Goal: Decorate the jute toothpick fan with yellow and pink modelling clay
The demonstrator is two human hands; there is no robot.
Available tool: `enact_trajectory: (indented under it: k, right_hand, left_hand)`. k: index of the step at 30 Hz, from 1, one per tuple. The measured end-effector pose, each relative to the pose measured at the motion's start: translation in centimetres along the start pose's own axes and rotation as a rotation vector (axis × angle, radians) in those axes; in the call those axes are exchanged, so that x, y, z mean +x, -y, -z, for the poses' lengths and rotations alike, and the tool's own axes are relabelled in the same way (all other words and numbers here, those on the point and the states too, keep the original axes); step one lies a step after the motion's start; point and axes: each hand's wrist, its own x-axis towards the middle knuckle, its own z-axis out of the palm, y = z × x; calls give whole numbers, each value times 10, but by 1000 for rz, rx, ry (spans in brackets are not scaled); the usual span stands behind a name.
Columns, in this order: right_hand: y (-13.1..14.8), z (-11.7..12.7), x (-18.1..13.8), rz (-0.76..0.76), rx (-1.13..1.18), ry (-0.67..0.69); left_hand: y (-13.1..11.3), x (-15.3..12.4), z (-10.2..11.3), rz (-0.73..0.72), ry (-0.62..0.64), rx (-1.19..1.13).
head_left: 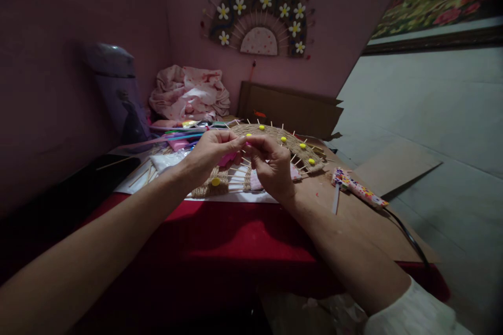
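We've got a semicircular twine fan [293, 142] lying face up, left part on a white sheet [253, 198], right end out over brown board [341, 225]. Tan twine woven across thin sticks [237, 180]; stick tips poke past the outer edge. Yellow discs [283, 138] sit spaced along the woven band, one low on the left end. Pale pink centre panel [257, 181] at the base, partly hidden. We also have a bright pink piece [227, 159] at our left hand [214, 153], raised above the fan; its shape's unclear.
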Motion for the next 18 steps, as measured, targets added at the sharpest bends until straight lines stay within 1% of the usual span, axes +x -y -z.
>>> enact_trajectory:
  k: [5,13,18]
  right_hand:
    - [1,0,0,2,12,-7]
    - [3,2,1,68,-32,-1]
    - [6,3,1,76,-77,13]
  left_hand:
    - [1,1,0,-24,1,-13]
    - [2,1,2,-20,11,-50]
    - [2,1,2,-29,24,-49]
